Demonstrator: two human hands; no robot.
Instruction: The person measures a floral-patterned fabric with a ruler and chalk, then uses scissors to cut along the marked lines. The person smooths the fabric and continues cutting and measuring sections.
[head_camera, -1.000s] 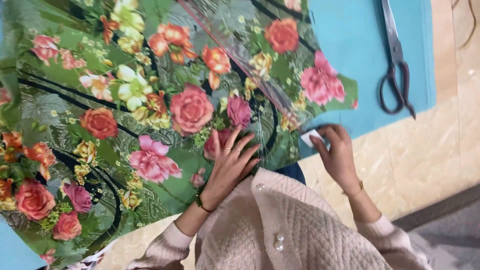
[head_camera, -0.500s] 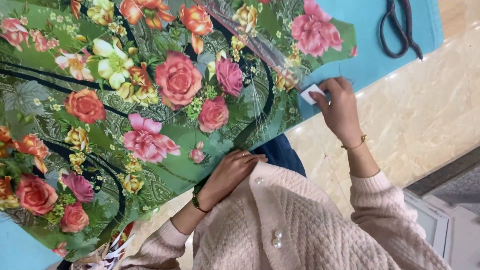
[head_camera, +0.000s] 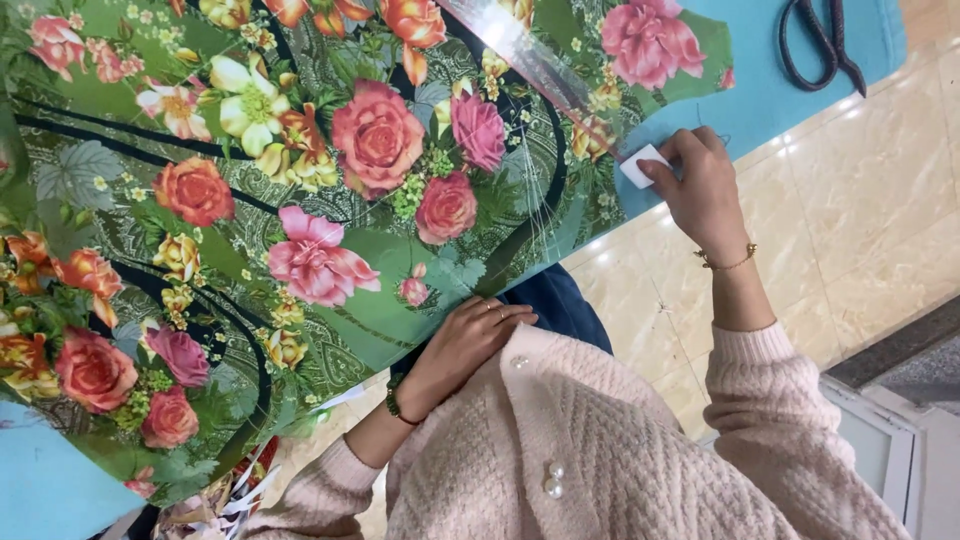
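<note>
White chalk piece, small & flat, is pinched in right hand fingertips at the edge of green floral fabric, which lies spread over a blue table. Left hand rests w/ fingers loosely curled on the fabric's near edge, holding nothing, next to a knit pink cardigan w/ pearly buttons. Black scissors lie well apart on the blue top; a clear ruler lies across the cloth; glossy beige tile floor beyond.
</note>
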